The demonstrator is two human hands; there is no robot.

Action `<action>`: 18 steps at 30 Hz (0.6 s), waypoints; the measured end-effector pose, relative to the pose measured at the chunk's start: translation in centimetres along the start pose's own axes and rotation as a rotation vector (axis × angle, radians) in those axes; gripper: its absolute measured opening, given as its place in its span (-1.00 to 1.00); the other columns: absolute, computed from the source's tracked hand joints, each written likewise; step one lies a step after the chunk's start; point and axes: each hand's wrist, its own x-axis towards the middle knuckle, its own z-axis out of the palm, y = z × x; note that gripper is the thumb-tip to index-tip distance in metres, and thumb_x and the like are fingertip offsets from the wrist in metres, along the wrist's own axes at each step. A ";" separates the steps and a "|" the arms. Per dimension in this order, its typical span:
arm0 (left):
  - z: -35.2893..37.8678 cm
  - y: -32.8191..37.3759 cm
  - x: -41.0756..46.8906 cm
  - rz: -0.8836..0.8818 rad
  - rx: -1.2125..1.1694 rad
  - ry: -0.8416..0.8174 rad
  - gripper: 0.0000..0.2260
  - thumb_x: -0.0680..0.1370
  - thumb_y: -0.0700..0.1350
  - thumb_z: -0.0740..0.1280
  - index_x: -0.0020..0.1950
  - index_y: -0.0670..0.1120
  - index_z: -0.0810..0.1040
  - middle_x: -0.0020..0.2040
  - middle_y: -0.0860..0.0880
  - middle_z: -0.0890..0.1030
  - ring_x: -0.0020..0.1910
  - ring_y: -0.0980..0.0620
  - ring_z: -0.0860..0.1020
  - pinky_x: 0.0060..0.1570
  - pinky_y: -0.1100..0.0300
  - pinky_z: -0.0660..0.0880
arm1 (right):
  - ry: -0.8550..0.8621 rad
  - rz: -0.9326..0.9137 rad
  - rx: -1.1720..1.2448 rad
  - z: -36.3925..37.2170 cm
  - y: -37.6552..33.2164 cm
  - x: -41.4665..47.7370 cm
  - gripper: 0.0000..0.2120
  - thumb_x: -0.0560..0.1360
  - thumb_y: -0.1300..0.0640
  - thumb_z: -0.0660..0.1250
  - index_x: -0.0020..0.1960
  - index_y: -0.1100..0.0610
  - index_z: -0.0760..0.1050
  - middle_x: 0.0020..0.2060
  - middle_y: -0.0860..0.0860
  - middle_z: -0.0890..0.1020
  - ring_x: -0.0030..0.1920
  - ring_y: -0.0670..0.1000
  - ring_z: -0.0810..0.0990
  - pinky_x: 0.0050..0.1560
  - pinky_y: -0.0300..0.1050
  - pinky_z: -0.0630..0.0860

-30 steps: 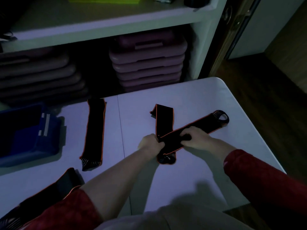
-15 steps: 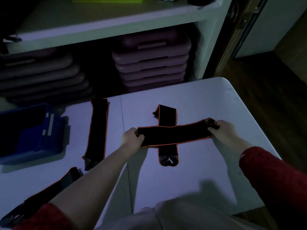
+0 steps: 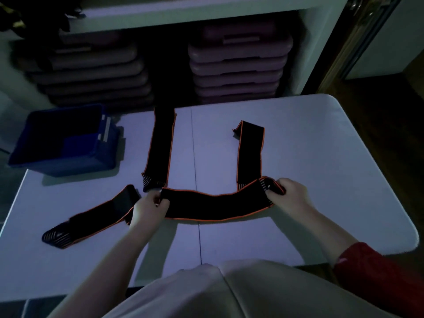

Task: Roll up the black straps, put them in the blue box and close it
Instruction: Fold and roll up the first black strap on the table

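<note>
A black strap with orange edging (image 3: 215, 204) is stretched sideways across the white table (image 3: 321, 157). My left hand (image 3: 149, 208) pinches its left end and my right hand (image 3: 289, 195) grips its right end. Three more black straps lie flat: one (image 3: 160, 149) left of centre pointing away from me, one (image 3: 250, 154) right of centre with its near end under the held strap, and one (image 3: 91, 219) lying diagonally at the near left. The open blue box (image 3: 62, 143) sits at the far left of the table; it looks dark inside.
Behind the table stand white shelves (image 3: 183, 12) holding stacks of purple-grey steppers (image 3: 238, 65). The table's right edge drops to a dark wooden floor (image 3: 378, 134). A seam (image 3: 196, 180) runs down the table's middle.
The held strap has come off the crossed strap and moved nearer to me, now stretched flat between both hands. The camera has tilted down, showing more of the near table.
</note>
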 end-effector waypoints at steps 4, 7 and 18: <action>0.5 -3.2 -1.8 -0.054 0.019 -0.063 -0.89 0.51 -0.17 0.32 0.01 -0.17 0.53 -0.13 -0.12 0.56 -0.16 -0.08 0.51 -0.22 0.13 0.39 | -0.071 0.063 -0.054 2.1 2.5 -2.9 -0.79 0.40 0.09 0.40 -0.27 0.19 0.45 -0.38 0.06 0.55 -0.30 0.06 0.55 -0.31 -0.05 0.43; 0.6 -3.9 -1.8 -0.038 0.051 -0.107 -0.82 0.50 -0.15 0.32 0.09 -0.15 0.54 -0.03 -0.13 0.58 -0.12 -0.05 0.54 -0.14 0.10 0.49 | -0.082 0.147 -0.214 2.3 3.7 -3.5 -0.82 0.43 -0.01 0.35 -0.14 0.09 0.46 -0.17 0.08 0.60 -0.18 0.10 0.56 -0.19 0.02 0.54; -0.6 0.8 -0.2 0.234 0.070 -0.062 -0.74 0.50 0.00 0.32 0.17 0.01 0.55 0.23 -0.02 0.48 0.13 0.00 0.48 0.06 0.10 0.44 | -0.253 -0.187 -0.555 4.1 -2.8 3.5 -0.65 0.43 -0.09 0.37 0.20 -0.08 0.53 0.21 -0.01 0.52 0.24 0.08 0.45 0.18 0.02 0.38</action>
